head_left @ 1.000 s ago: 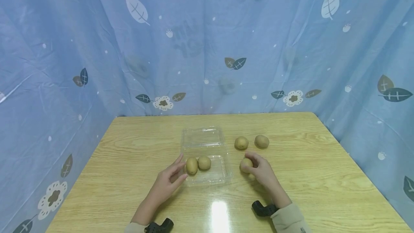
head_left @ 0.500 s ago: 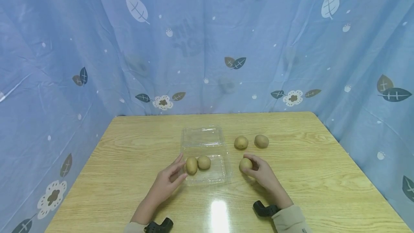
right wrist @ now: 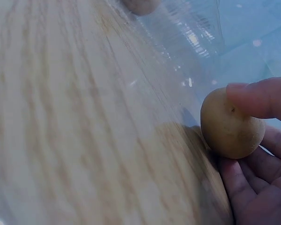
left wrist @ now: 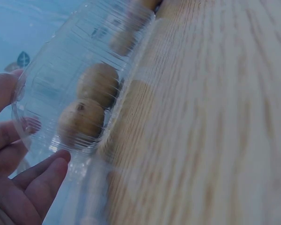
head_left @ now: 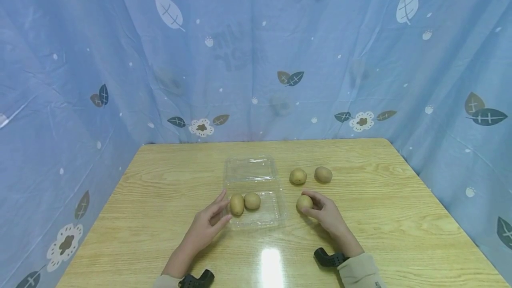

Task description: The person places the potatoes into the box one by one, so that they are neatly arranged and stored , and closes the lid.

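In the head view an unlatched clear plastic container (head_left: 264,219) lies on the table with its lid (head_left: 250,170) folded back. Two potatoes, one oval (head_left: 237,206) and one rounder (head_left: 252,201), sit side by side in its left part. My left hand (head_left: 202,230) holds the container's left end, thumb and fingers spread about its wall; one fingertip (left wrist: 33,124) shows through the plastic. To the container's right, my right hand (head_left: 328,217) grips another potato (right wrist: 225,126) between thumb and fingers, low at the table surface; the fingers hide part of it.
Behind my right hand two more potatoes, a yellowish one (head_left: 298,176) and a browner one (head_left: 323,174), lie on the wooden table (head_left: 160,181). A blue patterned curtain (head_left: 256,57) surrounds the table's back and sides. Black wrist devices (head_left: 329,258) sit on both wrists.
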Tool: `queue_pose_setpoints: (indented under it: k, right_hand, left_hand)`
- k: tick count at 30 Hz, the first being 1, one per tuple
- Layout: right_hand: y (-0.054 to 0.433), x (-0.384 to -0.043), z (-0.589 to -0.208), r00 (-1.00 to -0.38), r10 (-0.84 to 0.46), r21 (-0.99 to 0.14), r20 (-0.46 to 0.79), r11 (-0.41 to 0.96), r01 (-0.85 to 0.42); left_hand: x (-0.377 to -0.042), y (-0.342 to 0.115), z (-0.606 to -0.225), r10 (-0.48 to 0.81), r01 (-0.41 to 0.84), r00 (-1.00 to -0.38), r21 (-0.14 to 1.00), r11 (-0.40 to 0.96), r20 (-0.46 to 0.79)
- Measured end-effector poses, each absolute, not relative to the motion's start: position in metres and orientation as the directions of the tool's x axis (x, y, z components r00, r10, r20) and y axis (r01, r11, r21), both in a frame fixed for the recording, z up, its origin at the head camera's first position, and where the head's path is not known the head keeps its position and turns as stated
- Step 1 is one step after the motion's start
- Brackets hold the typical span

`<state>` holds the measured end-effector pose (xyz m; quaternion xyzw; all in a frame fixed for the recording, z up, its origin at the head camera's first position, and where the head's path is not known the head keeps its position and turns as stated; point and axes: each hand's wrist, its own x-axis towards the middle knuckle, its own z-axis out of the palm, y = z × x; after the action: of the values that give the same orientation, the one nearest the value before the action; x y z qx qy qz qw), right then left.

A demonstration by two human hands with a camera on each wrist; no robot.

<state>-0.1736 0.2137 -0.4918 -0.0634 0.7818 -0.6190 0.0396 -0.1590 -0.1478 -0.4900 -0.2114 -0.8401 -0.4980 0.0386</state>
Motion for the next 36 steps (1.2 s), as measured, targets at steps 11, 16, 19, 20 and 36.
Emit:
queue_pose_setpoints:
  k: [11,16,19,20,36]
  right_hand:
    - [0.213,-0.173,-0.492,-0.994,-0.112,-0.975,0.007,0.219,-0.031]
    - [0.210,-0.174,-0.488,-0.994,-0.108,-0.975,0.017,0.217,-0.040]
    - [0.208,-0.175,-0.484,-0.994,-0.110,-0.975,0.019,0.218,-0.042]
    - [0.207,-0.176,-0.483,-0.994,-0.111,-0.975,0.021,0.216,-0.045]
    - [0.187,-0.188,-0.462,-0.983,-0.130,-0.984,0.127,0.106,-0.141]
  left_hand:
    - [-0.159,-0.148,-0.492,0.313,0.377,-0.914,0.825,0.421,0.258]
    - [-0.159,-0.148,-0.492,0.313,0.368,-0.917,0.830,0.419,0.248]
    - [-0.159,-0.148,-0.491,0.316,0.367,-0.916,0.832,0.416,0.247]
    - [-0.159,-0.148,-0.491,0.316,0.369,-0.916,0.832,0.414,0.248]
    - [-0.158,-0.147,-0.489,0.302,0.383,-0.915,0.816,0.434,0.269]
